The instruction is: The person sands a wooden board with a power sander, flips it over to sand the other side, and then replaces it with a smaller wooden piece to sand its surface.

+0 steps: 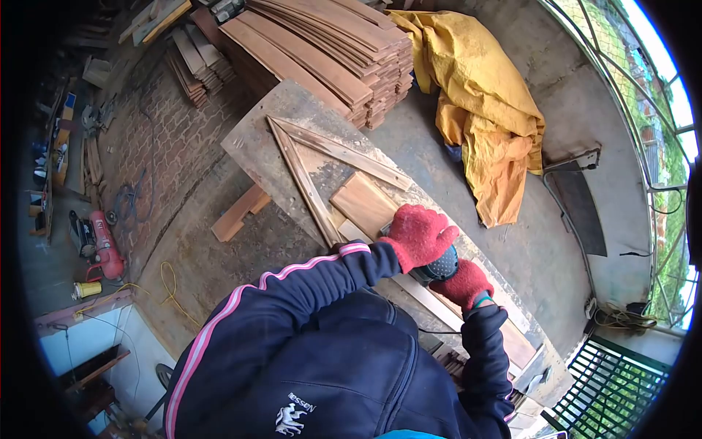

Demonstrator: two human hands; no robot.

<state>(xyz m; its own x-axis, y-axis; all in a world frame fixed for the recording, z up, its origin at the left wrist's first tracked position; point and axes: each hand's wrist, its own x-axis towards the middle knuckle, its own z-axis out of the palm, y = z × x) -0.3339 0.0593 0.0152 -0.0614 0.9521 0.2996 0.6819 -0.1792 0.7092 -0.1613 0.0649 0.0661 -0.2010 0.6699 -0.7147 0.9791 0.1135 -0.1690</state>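
Note:
Both my hands wear red gloves. My left hand (415,235) is closed over the front part of a teal power sander (442,265). My right hand (465,284) grips its rear end, and a dark cord runs toward my body. The tool's underside is hidden by my gloves. A pale brown wooden panel (363,203) lies just beyond my left hand on the worn workbench (281,102). Two narrow wooden strips (344,155) meet in a V at the bench's far left end. A long light board (431,300) lies beneath my arms.
A tall stack of reddish planks (322,51) stands behind the bench, with a yellow tarp (482,88) right of it. A red compressor (107,245) and a yellow hose (170,285) are on the floor at left. A green grille (610,388) is at lower right.

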